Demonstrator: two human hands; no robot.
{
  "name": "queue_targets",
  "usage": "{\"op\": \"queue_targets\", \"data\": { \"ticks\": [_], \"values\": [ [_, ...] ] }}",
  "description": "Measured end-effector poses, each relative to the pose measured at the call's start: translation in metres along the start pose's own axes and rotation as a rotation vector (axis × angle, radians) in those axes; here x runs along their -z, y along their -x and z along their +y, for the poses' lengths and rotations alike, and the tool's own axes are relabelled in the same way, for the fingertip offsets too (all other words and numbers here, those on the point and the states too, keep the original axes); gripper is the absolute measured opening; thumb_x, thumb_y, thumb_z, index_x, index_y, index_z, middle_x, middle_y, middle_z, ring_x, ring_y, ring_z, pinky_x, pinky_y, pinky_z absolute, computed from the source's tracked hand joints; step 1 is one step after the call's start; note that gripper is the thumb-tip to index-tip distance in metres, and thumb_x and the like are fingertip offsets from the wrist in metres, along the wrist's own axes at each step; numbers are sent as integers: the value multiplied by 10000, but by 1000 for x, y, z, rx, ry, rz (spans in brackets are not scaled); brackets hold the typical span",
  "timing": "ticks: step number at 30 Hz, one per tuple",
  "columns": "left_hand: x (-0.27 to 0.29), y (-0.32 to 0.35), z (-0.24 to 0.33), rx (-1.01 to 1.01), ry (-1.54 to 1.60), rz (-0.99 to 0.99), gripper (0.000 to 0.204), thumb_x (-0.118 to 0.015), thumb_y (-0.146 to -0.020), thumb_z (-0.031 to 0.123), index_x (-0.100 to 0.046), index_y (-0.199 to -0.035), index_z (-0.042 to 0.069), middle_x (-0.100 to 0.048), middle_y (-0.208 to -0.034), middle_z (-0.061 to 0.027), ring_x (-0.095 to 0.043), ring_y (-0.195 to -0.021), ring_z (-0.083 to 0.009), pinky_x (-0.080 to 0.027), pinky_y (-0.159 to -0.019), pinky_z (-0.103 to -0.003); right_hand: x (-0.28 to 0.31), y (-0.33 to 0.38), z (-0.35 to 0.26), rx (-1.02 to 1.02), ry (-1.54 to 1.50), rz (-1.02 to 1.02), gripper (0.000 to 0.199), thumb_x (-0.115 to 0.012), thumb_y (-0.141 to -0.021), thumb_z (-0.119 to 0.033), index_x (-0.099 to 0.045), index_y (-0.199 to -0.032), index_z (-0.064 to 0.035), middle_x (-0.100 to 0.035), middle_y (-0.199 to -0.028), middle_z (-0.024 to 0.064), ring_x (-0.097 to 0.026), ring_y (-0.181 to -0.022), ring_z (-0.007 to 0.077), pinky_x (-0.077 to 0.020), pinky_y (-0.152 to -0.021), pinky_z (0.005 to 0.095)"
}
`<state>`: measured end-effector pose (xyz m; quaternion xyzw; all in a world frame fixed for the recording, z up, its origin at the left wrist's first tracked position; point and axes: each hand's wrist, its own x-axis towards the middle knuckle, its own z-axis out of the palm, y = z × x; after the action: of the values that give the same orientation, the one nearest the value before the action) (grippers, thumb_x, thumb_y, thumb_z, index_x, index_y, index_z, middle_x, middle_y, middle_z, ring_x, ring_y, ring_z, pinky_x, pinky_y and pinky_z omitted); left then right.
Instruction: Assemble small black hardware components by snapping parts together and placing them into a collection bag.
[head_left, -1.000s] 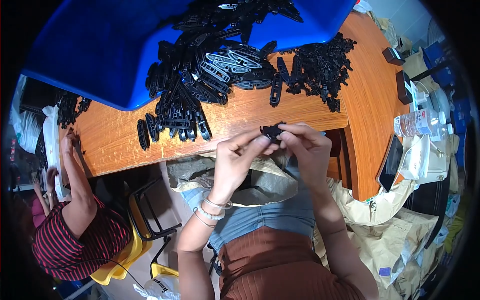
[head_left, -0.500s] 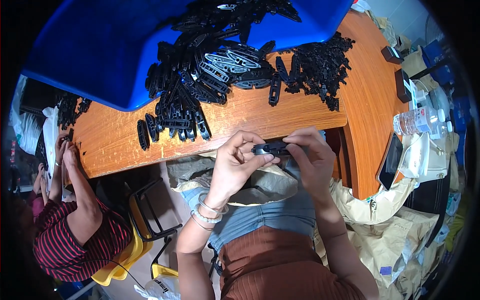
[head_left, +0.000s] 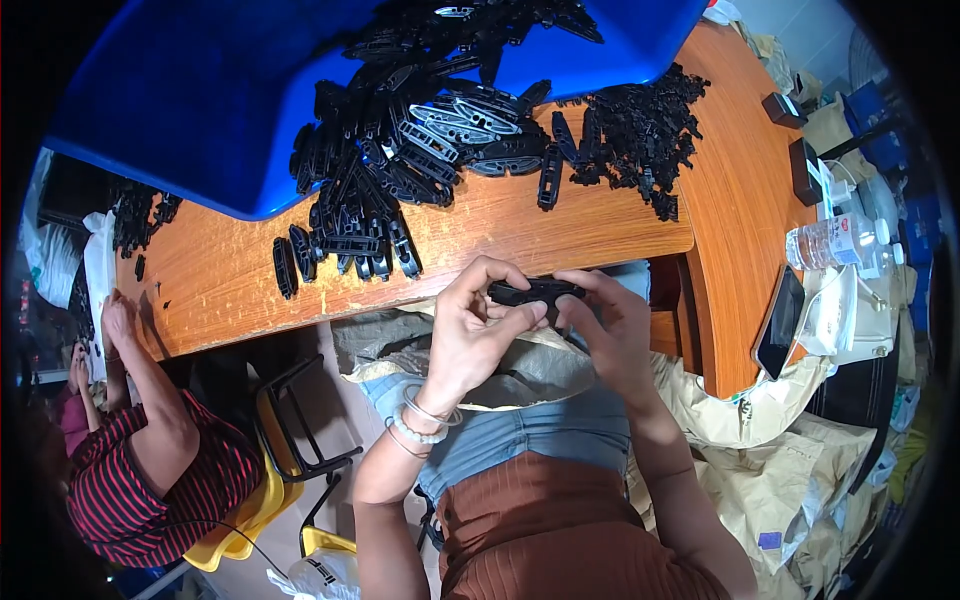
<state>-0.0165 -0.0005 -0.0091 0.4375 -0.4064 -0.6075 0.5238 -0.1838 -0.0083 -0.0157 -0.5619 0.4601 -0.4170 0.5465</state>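
Between my two hands, just off the table's front edge, is a long black plastic part with tapered ends. My left hand pinches its left end between thumb and fingers. At the other end, my right hand grips it with thumb and forefinger. Fingers cover part of its surface, so its details are hard to make out. Beyond my hands, a heap of similar long black parts spills from a blue bin onto the wooden table. To its right lies a pile of small black pieces.
An open sack lies across my lap below the table edge. At right are a phone, a clear water bottle and brown paper bags. On the left, a person in a striped shirt sits working at the table.
The black part has shifted slightly left and turned in my fingers. My right hand has moved a little left and down. The person at left has lowered their hands.
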Motion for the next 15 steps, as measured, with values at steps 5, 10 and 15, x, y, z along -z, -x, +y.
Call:
{"op": "queue_targets", "data": {
  "ticks": [5,10,15],
  "values": [
    [1,2,-1,-37,-28,11,156,-592,-799,-102,-525,-929,-46,-618,-850,-98,-661,-732,-151,-534,-659,-207,-4,-2,6,11,-63,5,236,-583,-841,15,-598,-1075,38,-585,-845,46,-555,-701,79,-445,-653,208],
    [8,2,-2,-18,-141,-50,134,-591,-810,-90,-550,-932,-51,-611,-887,-90,-659,-752,-129,-530,-639,-184,-5,-2,14,-7,-147,-3,227,-578,-843,21,-595,-1068,49,-587,-859,47,-557,-713,78,-449,-664,209],
    [1,3,-3,-70,-200,72,190,-624,-776,-96,-527,-921,-22,-594,-849,-43,-611,-686,-82,-497,-618,-185,-11,-2,18,63,-24,-24,247,-567,-844,32,-573,-1087,72,-585,-874,70,-569,-724,86,-454,-672,212]
  ]
}}
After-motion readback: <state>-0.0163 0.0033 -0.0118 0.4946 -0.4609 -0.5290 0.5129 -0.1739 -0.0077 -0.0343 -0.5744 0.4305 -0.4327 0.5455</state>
